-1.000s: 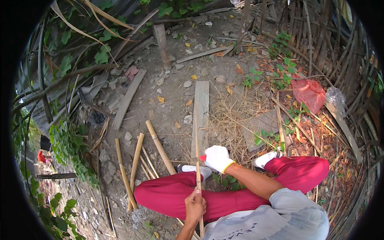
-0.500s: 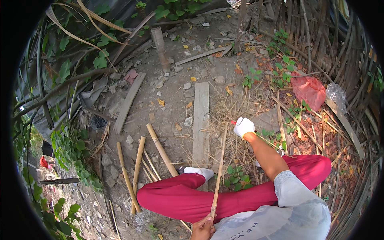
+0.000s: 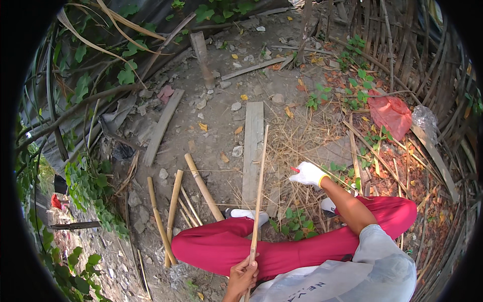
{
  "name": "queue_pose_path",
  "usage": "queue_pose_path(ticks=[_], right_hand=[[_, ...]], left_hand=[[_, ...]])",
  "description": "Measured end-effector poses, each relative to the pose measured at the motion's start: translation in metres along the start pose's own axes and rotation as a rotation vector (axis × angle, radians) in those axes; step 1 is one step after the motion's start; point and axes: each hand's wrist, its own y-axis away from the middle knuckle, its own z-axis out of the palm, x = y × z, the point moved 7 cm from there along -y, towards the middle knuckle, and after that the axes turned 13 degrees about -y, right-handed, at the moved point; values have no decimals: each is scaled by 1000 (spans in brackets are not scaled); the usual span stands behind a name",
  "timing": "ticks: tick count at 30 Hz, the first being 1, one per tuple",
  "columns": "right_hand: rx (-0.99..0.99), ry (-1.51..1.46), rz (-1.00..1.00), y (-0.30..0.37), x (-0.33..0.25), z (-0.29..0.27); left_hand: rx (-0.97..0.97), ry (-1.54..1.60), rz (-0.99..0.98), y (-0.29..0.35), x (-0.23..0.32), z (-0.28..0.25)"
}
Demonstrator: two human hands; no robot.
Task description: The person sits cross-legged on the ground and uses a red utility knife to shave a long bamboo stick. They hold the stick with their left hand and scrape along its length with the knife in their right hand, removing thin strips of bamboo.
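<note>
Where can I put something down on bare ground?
On the brown dirt, dotted with small grey stones and yellow leaves, between the slanting grey wooden plank on the left and the straight grey board. It's crowded below, where round tan bamboo poles lie, and right of the board, with dry yellow straw near the white-gloved right hand.

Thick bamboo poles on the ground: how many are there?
3, by the left leg: a leftmost pole, a middle pole and a rightmost pole. The leg may hide more. The slim strip in the left hand isn't counted.
</note>
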Motion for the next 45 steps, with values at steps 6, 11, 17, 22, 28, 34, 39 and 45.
queue_pose_path(ticks=[6, 11, 17, 22, 28, 34, 39, 45], right_hand=[[257, -88, -276, 59, -76, -18], [223, 68, -259, 94, -125, -2], [339, 234, -422, 86, -118, 29], [284, 272, -382, 86, -124, 31], [154, 349, -277, 75, -111, 45], [129, 360, -233, 55, -103, 63], [369, 302, -76, 9, -67, 24], [440, 467, -38, -23, 7, -22]], left_hand=[[-38, -14, 86, -25, 43, 9], [-12, -57, 98, -44, 50, 23], [78, -284, 298, -68, 50, 25], [188, -647, 497, -65, 64, 32], [192, -763, 420, -63, 55, 37], [248, -857, 405, -60, 47, 34], [159, -908, 268, -44, 10, 35], [55, -875, 294, -8, -40, 24]])
